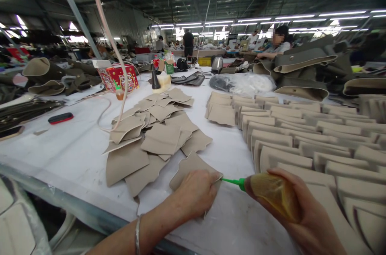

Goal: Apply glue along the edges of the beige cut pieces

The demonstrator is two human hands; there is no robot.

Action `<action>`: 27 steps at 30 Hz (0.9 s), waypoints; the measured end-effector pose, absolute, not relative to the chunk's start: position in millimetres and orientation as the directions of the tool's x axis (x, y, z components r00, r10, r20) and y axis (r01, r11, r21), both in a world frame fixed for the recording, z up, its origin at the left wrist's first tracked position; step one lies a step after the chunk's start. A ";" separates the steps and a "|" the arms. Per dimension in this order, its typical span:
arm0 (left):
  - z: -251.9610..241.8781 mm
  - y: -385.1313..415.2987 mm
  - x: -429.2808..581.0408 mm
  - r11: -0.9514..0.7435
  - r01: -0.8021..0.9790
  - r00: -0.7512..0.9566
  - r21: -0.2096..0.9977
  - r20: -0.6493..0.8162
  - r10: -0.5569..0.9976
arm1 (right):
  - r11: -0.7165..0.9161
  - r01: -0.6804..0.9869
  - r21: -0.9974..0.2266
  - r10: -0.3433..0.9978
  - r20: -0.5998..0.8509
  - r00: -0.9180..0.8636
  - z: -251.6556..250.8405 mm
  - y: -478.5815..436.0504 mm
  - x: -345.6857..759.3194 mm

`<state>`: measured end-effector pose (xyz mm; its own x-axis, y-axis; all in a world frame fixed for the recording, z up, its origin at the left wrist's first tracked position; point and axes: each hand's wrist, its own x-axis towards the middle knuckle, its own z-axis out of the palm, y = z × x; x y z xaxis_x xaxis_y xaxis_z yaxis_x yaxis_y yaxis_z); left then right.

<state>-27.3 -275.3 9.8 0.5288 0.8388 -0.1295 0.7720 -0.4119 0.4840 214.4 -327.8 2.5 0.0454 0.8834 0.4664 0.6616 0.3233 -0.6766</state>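
Left hand (197,192) pressed flat, fingers spread, pinning tan piece (188,168) to table (75,158) near front edge (steadied for nozzle). Right hand (301,210) fingers wrapped around glue bottle (273,194), green tip at piece's edge.

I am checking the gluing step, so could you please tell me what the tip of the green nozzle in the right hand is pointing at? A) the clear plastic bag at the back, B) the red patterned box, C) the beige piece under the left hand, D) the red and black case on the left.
C: the glue bottle in the right hand aims its green nozzle at the edge of the beige piece pressed down by the left hand.
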 end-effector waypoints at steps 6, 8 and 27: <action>8.2 -275.8 -27.2 -0.416 0.795 0.514 0.442 -0.124 0.849 | 0.332 0.678 -0.656 0.891 0.454 0.002 -8.0 -331.0 220.3; 9.9 -275.7 -26.8 -0.421 0.795 0.518 0.436 -0.130 0.845 | 0.311 0.670 -0.674 0.898 0.440 0.026 -9.1 -330.8 221.1; 10.0 -273.4 -34.2 -0.454 0.747 0.566 0.485 -0.107 0.818 | 0.072 0.483 -0.873 0.991 0.115 0.061 -18.5 -341.8 221.6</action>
<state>-34.2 -273.4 10.0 0.5659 0.8175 -0.1065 0.7474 -0.4543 0.4848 221.6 -341.8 -18.5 0.0607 0.9915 0.1153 0.4833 0.0719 -0.8725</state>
